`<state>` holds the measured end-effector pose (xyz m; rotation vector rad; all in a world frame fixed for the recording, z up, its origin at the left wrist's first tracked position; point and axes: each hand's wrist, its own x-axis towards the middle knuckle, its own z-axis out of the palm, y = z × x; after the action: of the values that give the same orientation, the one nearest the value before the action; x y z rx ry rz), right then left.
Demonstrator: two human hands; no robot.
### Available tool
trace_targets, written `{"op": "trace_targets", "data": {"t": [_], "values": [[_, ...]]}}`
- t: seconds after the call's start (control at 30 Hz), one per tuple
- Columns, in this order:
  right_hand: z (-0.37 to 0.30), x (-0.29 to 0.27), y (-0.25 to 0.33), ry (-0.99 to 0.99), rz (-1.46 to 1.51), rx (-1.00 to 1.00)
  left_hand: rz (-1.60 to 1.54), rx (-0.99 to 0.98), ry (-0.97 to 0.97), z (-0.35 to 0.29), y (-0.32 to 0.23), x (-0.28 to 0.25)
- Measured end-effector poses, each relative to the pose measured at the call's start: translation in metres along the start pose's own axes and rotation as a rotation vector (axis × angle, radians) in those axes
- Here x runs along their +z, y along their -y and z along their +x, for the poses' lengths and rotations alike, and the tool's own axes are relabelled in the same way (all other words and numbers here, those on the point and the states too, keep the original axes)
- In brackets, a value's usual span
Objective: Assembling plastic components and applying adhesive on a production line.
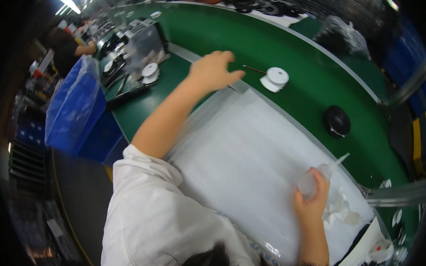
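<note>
Lengthwise, the bottle point(307, 185) points away and rightward; right hand point(315, 200) wraps it; left hand point(213, 72) spread.

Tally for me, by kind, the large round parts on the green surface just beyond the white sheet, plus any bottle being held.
White round part: 1
Black round part: 1
Bottle in the right grip: 1
Total: 3

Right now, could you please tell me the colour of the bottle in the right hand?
The bottle is translucent white, clearest in the head view.
</note>
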<state>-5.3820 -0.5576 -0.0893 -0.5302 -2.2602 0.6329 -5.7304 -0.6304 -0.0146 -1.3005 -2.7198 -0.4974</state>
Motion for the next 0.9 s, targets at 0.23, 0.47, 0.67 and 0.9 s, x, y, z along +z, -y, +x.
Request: {"op": "trace_targets", "data": {"t": [0.23,0.47,0.67,0.9], "values": [[0.006,0.019,0.012,0.133,0.556,0.402,0.085,-0.441,0.130,0.003,0.255,-0.048],[0.032,0.041,0.025,-0.088,0.300,-0.163,0.161,-0.737,0.246,0.050,0.308,-0.037],[0.085,0.112,0.057,-0.208,0.539,0.094,0.283,-0.809,0.267,0.118,0.372,-0.039],[0.175,0.207,0.109,-0.211,0.658,-0.021,-0.166,-0.103,-0.261,0.174,0.358,-0.074]]}}
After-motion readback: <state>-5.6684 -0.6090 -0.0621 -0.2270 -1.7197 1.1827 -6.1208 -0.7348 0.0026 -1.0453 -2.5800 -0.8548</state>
